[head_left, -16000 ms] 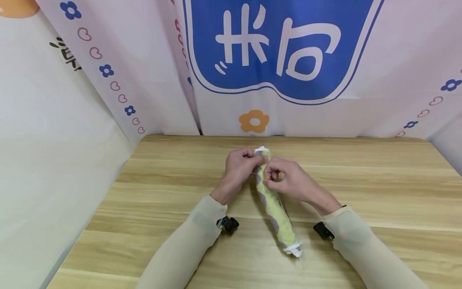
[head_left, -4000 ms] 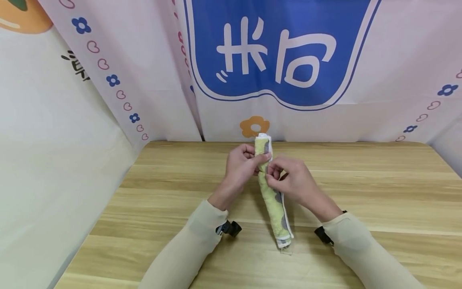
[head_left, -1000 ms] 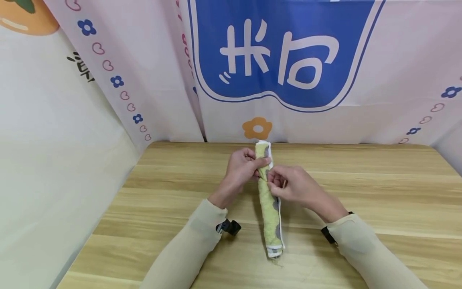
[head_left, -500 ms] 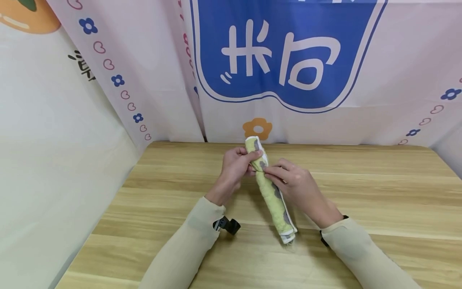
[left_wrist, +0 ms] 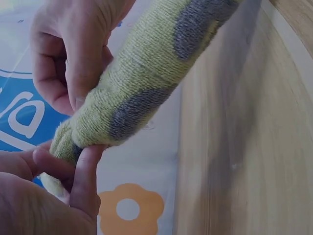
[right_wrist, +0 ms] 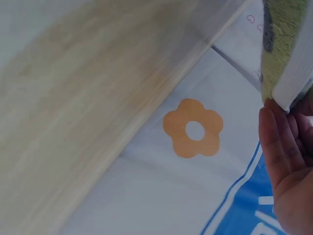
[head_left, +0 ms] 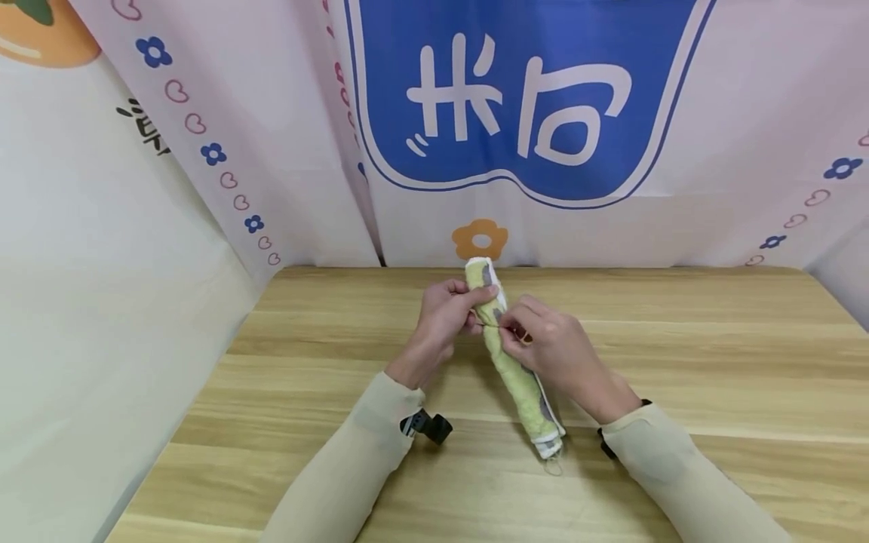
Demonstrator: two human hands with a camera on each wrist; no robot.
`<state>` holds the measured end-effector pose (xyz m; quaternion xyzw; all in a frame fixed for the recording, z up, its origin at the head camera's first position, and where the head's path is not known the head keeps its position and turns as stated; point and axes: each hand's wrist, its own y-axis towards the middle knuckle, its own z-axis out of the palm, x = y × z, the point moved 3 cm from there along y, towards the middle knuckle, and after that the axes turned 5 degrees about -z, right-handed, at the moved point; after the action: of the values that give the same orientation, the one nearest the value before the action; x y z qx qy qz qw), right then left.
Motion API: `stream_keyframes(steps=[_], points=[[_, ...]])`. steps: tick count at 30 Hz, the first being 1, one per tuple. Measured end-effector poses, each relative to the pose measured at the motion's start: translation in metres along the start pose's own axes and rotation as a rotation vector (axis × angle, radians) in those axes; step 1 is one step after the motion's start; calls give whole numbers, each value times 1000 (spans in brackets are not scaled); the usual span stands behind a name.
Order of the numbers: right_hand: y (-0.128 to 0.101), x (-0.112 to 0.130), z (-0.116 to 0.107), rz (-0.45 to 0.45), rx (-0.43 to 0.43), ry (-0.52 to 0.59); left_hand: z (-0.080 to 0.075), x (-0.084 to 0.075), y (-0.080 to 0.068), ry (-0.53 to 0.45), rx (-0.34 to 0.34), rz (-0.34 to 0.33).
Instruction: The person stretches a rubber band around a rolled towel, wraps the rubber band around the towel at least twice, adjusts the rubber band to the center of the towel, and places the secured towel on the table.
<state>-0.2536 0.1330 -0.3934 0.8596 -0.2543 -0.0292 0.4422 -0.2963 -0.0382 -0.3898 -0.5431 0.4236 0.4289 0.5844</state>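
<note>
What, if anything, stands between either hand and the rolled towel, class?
Nothing visible: the left hand grips the rolled towel towards its far end, and the right hand is up against its side, pinching a thin strand that crosses it.

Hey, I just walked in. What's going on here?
A person is handling a rolled yellow-and-grey cloth over a wooden table. The left hand holds it near its far end, while the right hand pinches what looks like a thin tie across it. The roll narrows there; whether the tie is fastened, I can't tell.
</note>
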Motion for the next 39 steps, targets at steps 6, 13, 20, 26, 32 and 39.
stream_keyframes(steps=[6, 13, 20, 26, 32, 39], points=[[-5, -15, -7, 196, -54, 231, 1, 1, 7, 19, 198, 85], [-8, -19, -10, 344, -37, 372, 0, 0, 10, 69, 357, 66], [-5, -14, -8, 329, -43, 303, 1, -2, 8, 88, 236, 103], [-3, -8, -4, 220, -57, 266, 3, -2, 6, 95, 101, 132], [-1, -4, -3, 172, -73, 208, 2, -4, 2, 45, 16, 159], [3, -1, -4, 194, -93, 214, 4, -5, -3, 37, -60, 207]])
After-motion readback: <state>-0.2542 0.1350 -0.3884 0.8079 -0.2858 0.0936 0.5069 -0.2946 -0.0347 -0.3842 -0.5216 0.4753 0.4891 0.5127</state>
